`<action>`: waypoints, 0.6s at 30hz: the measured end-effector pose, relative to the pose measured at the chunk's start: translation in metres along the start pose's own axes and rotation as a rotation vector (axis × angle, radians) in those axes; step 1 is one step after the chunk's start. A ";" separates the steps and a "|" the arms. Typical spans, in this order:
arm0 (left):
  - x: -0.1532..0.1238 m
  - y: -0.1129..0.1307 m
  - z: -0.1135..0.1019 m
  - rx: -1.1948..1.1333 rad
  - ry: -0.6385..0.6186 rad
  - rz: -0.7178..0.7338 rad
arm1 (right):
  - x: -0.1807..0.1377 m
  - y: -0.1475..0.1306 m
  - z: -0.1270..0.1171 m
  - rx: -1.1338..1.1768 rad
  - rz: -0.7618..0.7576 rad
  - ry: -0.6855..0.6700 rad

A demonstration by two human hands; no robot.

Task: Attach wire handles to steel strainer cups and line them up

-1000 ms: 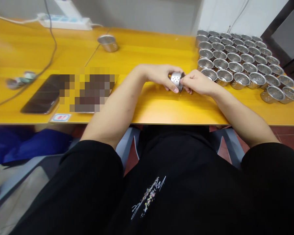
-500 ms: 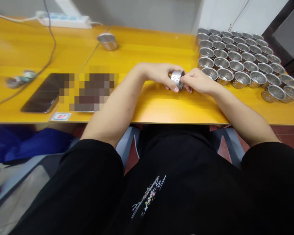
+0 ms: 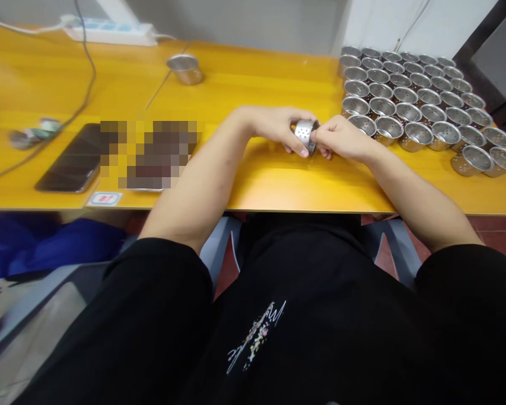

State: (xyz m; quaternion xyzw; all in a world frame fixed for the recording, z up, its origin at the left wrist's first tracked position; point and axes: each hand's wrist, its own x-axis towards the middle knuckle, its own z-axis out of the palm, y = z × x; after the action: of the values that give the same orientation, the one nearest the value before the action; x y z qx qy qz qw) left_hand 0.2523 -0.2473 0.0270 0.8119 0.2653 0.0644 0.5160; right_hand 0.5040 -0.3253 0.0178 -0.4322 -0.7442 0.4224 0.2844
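Note:
My left hand [image 3: 284, 132] is wrapped round a small perforated metal cup [image 3: 303, 134], thumb on the near side. The cup is tilted on its side above the table, its mouth facing right. My right hand [image 3: 335, 138] is closed at that mouth, with curled fingers against or just inside the rim. Whatever the right fingers pinch, if anything, is hidden. Close by on the right stand several rows of similar metal cups [image 3: 419, 135], upright with their mouths up.
The yellow table [image 3: 295, 188] holds a lone metal cup [image 3: 186, 70], a dark phone [image 3: 69, 163], a blurred-out dark item [image 3: 164, 154] and a small sticker [image 3: 104, 198]. A white power strip [image 3: 113, 32] and a cable [image 3: 88, 84] lie at the back left. Another person's blue clothing [image 3: 67, 242] shows at left.
Both hands and the cup keep nearly the same pose. The whole view has shifted very slightly.

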 end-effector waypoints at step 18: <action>-0.002 0.005 0.000 0.065 0.016 0.017 | 0.004 0.011 -0.005 0.069 -0.079 -0.084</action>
State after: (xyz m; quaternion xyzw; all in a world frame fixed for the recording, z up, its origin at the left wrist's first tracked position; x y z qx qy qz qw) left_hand 0.2522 -0.2505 0.0319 0.8299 0.2644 0.0668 0.4868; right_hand 0.5108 -0.3170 0.0115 -0.3743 -0.7571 0.4540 0.2839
